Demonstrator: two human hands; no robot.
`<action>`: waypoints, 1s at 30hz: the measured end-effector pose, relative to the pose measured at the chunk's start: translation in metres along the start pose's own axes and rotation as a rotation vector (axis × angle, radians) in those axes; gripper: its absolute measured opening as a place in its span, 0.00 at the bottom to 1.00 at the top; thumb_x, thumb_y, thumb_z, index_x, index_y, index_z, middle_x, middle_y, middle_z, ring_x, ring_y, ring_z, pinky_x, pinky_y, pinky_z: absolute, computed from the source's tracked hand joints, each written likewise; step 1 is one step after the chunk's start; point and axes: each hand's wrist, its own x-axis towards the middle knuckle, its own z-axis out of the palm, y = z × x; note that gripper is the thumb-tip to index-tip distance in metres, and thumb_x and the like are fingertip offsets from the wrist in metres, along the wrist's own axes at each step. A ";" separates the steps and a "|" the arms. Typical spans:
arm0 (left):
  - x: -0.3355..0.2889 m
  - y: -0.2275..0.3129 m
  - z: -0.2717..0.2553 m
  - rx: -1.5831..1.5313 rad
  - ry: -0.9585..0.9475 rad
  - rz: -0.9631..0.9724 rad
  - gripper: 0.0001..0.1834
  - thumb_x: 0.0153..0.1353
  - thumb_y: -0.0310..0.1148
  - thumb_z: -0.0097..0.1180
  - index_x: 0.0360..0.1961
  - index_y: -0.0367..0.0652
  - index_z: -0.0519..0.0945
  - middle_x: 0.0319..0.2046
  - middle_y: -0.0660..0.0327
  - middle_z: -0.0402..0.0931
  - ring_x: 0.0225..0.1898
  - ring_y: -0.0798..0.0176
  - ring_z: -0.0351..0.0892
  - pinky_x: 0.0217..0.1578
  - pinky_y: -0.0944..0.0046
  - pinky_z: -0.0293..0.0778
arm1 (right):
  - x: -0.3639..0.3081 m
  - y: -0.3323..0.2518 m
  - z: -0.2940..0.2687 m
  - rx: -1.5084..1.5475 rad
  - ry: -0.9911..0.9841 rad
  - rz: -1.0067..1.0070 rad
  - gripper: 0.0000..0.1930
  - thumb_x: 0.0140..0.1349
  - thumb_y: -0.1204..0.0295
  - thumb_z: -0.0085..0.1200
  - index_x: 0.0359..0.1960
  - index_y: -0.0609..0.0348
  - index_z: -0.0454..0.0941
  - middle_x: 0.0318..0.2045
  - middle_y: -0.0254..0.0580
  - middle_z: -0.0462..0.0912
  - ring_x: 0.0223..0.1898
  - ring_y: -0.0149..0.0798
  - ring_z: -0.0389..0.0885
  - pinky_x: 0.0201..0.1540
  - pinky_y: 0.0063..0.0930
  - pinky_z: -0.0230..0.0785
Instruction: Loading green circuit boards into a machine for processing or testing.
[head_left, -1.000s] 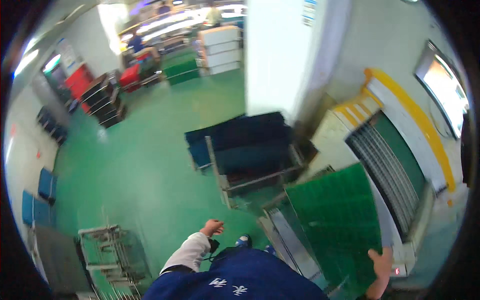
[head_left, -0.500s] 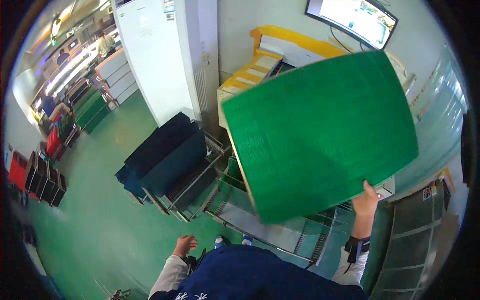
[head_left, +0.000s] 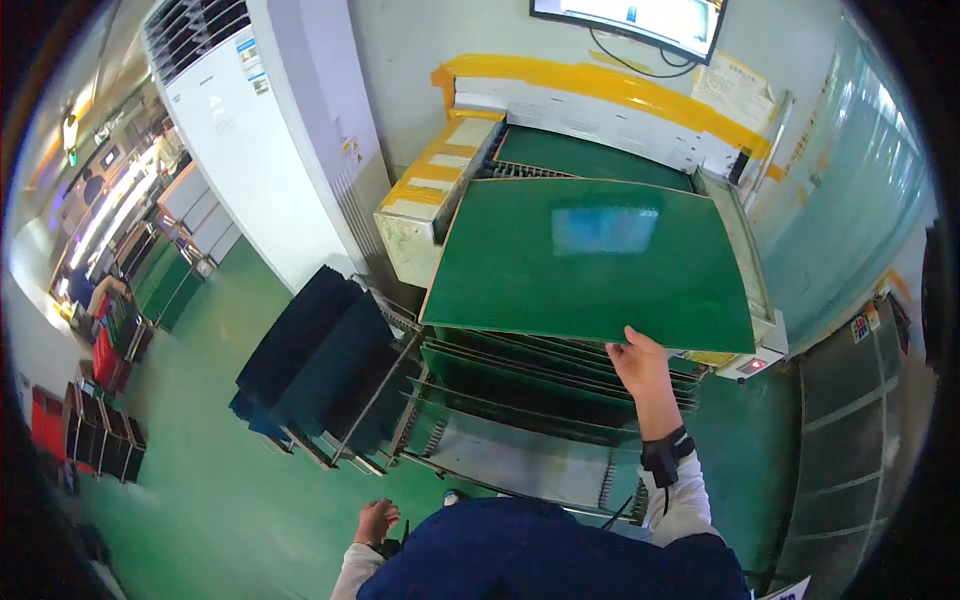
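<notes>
My right hand (head_left: 640, 362) pinches the near edge of a large green board (head_left: 590, 290), thumb on top and fingers underneath. The board lies almost flat, its far part over the bed of a white machine with yellow tape (head_left: 600, 100), and a screen's reflection shows on its glossy face. Another green board (head_left: 600, 158) lies farther back on that machine. Below the held board, several green boards (head_left: 500, 375) stand in a metal rack (head_left: 520, 460). My left hand (head_left: 377, 520) hangs low beside my body, its fingers loosely curled, with nothing seen in it.
Left of the rack, a second rack holds dark blue boards (head_left: 310, 360). Behind it rises a tall white air conditioner (head_left: 240, 150). A grey panelled unit (head_left: 850, 430) and a clear plastic curtain (head_left: 850, 200) are at right. More racks (head_left: 100, 430) stand at far left.
The green board has tipped from steeply raised to nearly flat and moved down over the machine. My right hand has moved left and up with it. The view has shifted too.
</notes>
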 end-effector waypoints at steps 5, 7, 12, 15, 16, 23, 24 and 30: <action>-0.005 0.014 0.014 0.080 -0.004 0.050 0.11 0.57 0.33 0.50 0.34 0.34 0.71 0.24 0.57 0.72 0.21 0.62 0.73 0.20 0.65 0.69 | 0.034 0.009 -0.026 0.065 0.055 0.020 0.09 0.56 0.77 0.52 0.39 0.59 0.69 0.38 0.42 0.74 0.37 0.41 0.74 0.40 0.33 0.71; -0.006 0.022 0.022 -0.194 0.097 -0.180 0.10 0.57 0.33 0.49 0.32 0.34 0.71 0.24 0.58 0.72 0.21 0.62 0.73 0.20 0.65 0.69 | 0.046 0.013 -0.033 0.090 0.083 0.019 0.09 0.56 0.77 0.52 0.38 0.60 0.69 0.37 0.42 0.75 0.37 0.41 0.74 0.40 0.33 0.71; -0.015 0.028 0.023 -0.173 0.118 -0.249 0.10 0.57 0.32 0.48 0.33 0.35 0.71 0.25 0.57 0.73 0.22 0.60 0.75 0.21 0.64 0.70 | 0.064 0.021 -0.034 0.118 0.078 0.043 0.06 0.57 0.76 0.51 0.35 0.60 0.69 0.34 0.42 0.74 0.37 0.40 0.74 0.42 0.35 0.71; -0.012 0.031 0.024 -0.122 0.123 -0.291 0.10 0.57 0.32 0.48 0.36 0.35 0.71 0.26 0.56 0.73 0.23 0.59 0.76 0.22 0.64 0.71 | 0.078 0.022 -0.044 0.120 0.096 0.067 0.06 0.57 0.75 0.51 0.34 0.61 0.68 0.33 0.42 0.75 0.37 0.40 0.73 0.42 0.35 0.70; -0.010 0.032 0.026 -0.129 0.127 -0.283 0.11 0.58 0.32 0.48 0.37 0.36 0.71 0.27 0.56 0.73 0.24 0.59 0.76 0.23 0.64 0.72 | 0.082 0.020 -0.048 0.124 0.101 0.061 0.06 0.57 0.75 0.51 0.34 0.61 0.68 0.33 0.42 0.75 0.37 0.40 0.73 0.42 0.35 0.70; -0.010 0.042 0.043 -0.141 0.181 -0.290 0.12 0.58 0.32 0.47 0.40 0.35 0.71 0.30 0.54 0.74 0.25 0.58 0.77 0.26 0.64 0.73 | 0.093 0.016 -0.061 0.038 0.194 0.213 0.13 0.57 0.68 0.55 0.36 0.62 0.66 0.31 0.47 0.74 0.32 0.43 0.75 0.37 0.36 0.71; -0.008 0.040 0.042 -0.141 0.185 -0.291 0.12 0.58 0.32 0.47 0.40 0.35 0.71 0.30 0.54 0.74 0.25 0.58 0.77 0.26 0.64 0.73 | 0.093 0.015 -0.061 -0.004 0.203 0.232 0.15 0.56 0.66 0.56 0.36 0.62 0.66 0.30 0.48 0.74 0.30 0.43 0.75 0.36 0.36 0.71; -0.008 0.042 0.052 -0.154 0.163 -0.257 0.14 0.58 0.33 0.48 0.40 0.33 0.71 0.30 0.54 0.74 0.26 0.58 0.77 0.25 0.64 0.74 | 0.108 0.011 -0.062 -0.001 0.185 0.200 0.16 0.56 0.64 0.56 0.37 0.60 0.65 0.28 0.47 0.73 0.30 0.42 0.75 0.34 0.35 0.71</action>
